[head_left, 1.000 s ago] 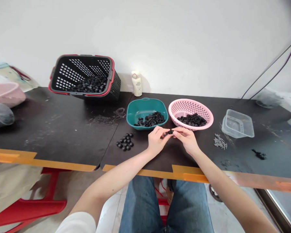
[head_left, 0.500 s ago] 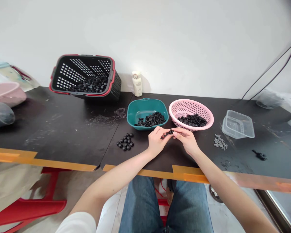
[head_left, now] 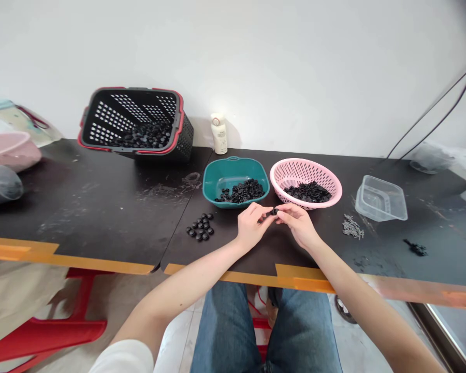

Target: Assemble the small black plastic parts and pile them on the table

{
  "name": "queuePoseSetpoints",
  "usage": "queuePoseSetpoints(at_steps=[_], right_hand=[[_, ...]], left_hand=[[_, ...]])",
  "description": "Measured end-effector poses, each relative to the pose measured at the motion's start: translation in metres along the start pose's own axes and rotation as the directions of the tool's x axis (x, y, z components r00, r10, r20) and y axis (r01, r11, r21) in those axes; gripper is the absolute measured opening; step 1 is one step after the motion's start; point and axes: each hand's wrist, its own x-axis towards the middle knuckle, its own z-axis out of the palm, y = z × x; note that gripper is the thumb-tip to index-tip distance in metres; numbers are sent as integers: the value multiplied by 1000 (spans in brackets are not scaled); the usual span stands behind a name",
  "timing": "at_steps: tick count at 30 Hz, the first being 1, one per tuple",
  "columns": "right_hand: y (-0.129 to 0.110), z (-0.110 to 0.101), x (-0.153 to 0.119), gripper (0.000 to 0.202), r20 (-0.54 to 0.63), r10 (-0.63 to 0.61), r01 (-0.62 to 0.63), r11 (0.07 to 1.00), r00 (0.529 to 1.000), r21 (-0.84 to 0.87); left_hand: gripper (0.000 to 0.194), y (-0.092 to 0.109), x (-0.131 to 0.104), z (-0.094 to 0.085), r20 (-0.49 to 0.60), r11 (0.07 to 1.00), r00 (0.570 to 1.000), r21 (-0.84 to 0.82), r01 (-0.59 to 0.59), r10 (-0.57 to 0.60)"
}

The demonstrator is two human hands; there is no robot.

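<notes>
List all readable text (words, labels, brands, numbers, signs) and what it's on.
Readable: none.
White cylindrical bottle by the wall: small dark print, too small and blurred to read.
Small black round part in the fingertips: no marking can be made out.

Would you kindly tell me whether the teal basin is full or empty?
Neither: the teal basin is partly filled. Black pieces lie heaped toward its near right side, while bare teal shows at the far left.
</notes>
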Motion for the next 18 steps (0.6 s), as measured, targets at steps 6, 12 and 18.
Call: queuePoseSetpoints(at_steps=[6, 12, 18], right_hand=[[-1, -1, 0, 20, 37, 53, -55, 996, 998, 66], [0, -3, 1, 28, 68, 117, -125, 984, 991, 129], [-2, -3, 2, 28, 89, 141, -157, 965, 986, 211]], left_hand=[[18, -1, 0, 0, 1, 1000, 1000, 9, -25, 25], [16, -1, 0, 1, 30, 999, 999, 10, -39, 38], [25, -2, 1, 1, 186, 998, 983, -60, 23, -12]])
